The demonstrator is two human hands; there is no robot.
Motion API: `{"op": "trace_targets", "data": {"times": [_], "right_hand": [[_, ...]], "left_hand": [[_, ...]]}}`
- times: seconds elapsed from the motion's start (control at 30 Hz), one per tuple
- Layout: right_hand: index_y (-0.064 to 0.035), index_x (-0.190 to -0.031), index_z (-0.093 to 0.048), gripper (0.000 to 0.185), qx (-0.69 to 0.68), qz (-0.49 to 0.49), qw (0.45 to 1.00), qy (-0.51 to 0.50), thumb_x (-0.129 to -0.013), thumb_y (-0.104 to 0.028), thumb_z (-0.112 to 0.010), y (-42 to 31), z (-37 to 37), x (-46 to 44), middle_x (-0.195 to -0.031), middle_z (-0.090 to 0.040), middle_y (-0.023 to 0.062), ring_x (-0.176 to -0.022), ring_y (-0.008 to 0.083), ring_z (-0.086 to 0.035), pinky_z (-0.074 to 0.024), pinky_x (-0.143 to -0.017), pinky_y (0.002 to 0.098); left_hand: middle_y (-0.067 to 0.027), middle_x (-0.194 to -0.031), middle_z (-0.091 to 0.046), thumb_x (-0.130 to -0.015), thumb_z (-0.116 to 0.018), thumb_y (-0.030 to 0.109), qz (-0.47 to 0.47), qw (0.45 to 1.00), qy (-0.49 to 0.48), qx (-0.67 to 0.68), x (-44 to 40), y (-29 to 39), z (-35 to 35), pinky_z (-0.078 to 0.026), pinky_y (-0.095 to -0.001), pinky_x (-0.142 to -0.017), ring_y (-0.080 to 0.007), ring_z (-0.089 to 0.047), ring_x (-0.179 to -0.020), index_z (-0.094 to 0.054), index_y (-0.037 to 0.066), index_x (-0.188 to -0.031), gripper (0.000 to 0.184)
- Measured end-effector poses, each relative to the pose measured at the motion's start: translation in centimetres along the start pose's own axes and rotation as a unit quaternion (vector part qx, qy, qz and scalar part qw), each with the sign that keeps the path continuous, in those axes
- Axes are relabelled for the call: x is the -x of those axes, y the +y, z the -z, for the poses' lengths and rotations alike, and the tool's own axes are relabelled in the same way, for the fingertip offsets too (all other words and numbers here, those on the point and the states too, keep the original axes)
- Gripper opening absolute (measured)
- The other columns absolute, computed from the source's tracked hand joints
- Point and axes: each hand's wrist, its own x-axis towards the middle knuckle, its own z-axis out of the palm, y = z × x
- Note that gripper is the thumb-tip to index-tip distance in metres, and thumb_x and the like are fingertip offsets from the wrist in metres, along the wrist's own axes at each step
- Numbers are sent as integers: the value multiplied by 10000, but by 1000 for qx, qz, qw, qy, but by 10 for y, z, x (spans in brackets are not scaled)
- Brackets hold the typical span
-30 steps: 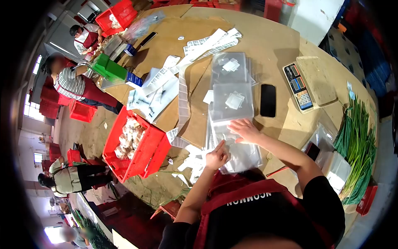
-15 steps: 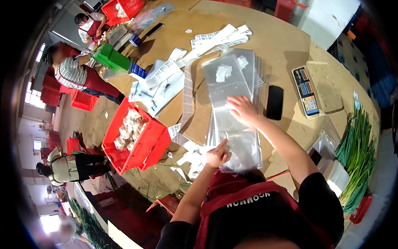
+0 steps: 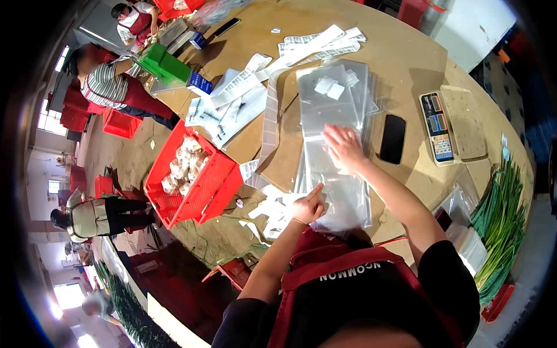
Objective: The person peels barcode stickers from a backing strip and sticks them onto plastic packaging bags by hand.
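A stack of clear plastic bags (image 3: 333,197) lies flat on the table in front of me. My right hand (image 3: 346,149) rests on its middle, fingers stretched out and holding nothing. At the near left edge of the bags is my left hand (image 3: 308,206). Its index finger points out over the plastic while the other fingers curl under; I see nothing in it. Small white labels (image 3: 329,87) lie on the far end of the bags. Beside my left hand, crumpled white paper strips (image 3: 272,213) are heaped at the table edge.
Long label strips (image 3: 319,46) spread across the far table. Right of the bags lie a phone (image 3: 393,139) and a digital scale (image 3: 438,127). Green stalks (image 3: 505,226) lie at far right. A red crate (image 3: 214,188) with bagged goods stands left. Several people work beyond.
The view has shifted slightly. On the far end of the bags, the small labels lie differently. Both hands remain over the bags in nearly the same places.
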Motion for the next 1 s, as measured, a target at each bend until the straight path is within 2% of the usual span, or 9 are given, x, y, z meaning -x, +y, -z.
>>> {"op": "trace_targets", "data": {"times": [0.07, 0.13, 0.27, 0.4, 0.7, 0.77, 0.87, 0.9, 1.0], "right_hand": [[-66, -1195, -488, 446, -11, 59, 998, -18, -798, -242, -587, 1, -11, 7, -1357, -353, 86, -1219, 261, -360, -262, -1015, 423], [-63, -1186, -486, 493, -132, 60, 978, -148, -767, -277, -631, -2, -12, 11, -1294, -419, 88, -1215, 258, -369, -279, -1005, 412], [-86, -1186, -496, 609, -87, -19, 987, -133, -671, -319, -721, -5, 4, -9, -1293, -428, 64, -1223, 250, -361, -261, -1019, 397], [-89, -1144, -518, 630, -86, -16, 989, -121, -606, -306, -762, -8, -3, -18, -1230, -463, 62, -1184, 236, -394, -294, -979, 406], [-129, -1059, -566, 705, 8, -83, 978, -193, -419, -280, -819, -19, -12, -41, -1097, -500, 44, -1120, 218, -435, -329, -911, 379], [-116, -1045, -565, 686, 18, -91, 972, -216, -424, -270, -813, -18, -13, -44, -1088, -505, 56, -1115, 223, -441, -334, -904, 378], [-105, -1039, -564, 607, 14, -86, 976, -201, -491, -252, -779, -18, -11, -43, -1070, -514, 65, -1098, 228, -457, -341, -892, 376], [-103, -1033, -564, 553, 16, -78, 978, -191, -533, -240, -756, -17, -11, -43, -1051, -519, 67, -1077, 228, -470, -347, -878, 373], [-102, -1033, -560, 452, 46, -70, 982, -169, -614, -203, -694, -14, -18, -44, -1010, -524, 61, -1021, 222, -491, -355, -845, 364]], "left_hand": [[-30, -1180, -578, -666, -586, 185, 4, 1000, -8, 1, 1, -4, -2, -473, -289, -437, -176, -577, -458, -614, 97, -737, 117], [-42, -1171, -584, -664, -581, 175, 1, 1000, 1, 2, 0, -2, 0, -475, -282, -442, -174, -577, -460, -615, 98, -731, 108], [-52, -1165, -587, -660, -573, 161, -1, 1000, 13, 0, -3, 0, 0, -476, -274, -446, -175, -575, -457, -610, 98, -719, 94], [-41, -1168, -585, -664, -570, 164, 1, 1000, 7, -10, -2, 2, 1, -477, -276, -449, -175, -576, -460, -603, 97, -706, 86], [-42, -1221, -548, -690, -576, 197, 55, 997, -42, 47, 0, -1, 2, -493, -307, -495, -214, -597, -515, -591, 94, -717, 107], [-57, -1150, -590, -696, -588, 188, 79, 993, -47, 69, -1, 5, 12, -490, -319, -521, -229, -600, -552, -609, 84, -771, 130], [-62, -743, -595, -715, -593, 71, 148, 970, -13, 192, 8, 10, 29, -434, -255, -515, -121, -549, -541, -608, 3, -909, 206], [-84, -719, -570, -719, -591, 70, 201, 945, -8, 258, 19, 8, 28, -424, -267, -523, -129, -537, -572, -597, -13, -897, 196], [-104, -707, -551, -719, -593, 118, 190, 958, 43, 212, 44, 10, 47, -443, -304, -564, -206, -552, -607, -594, -3, -904, 221]]}}
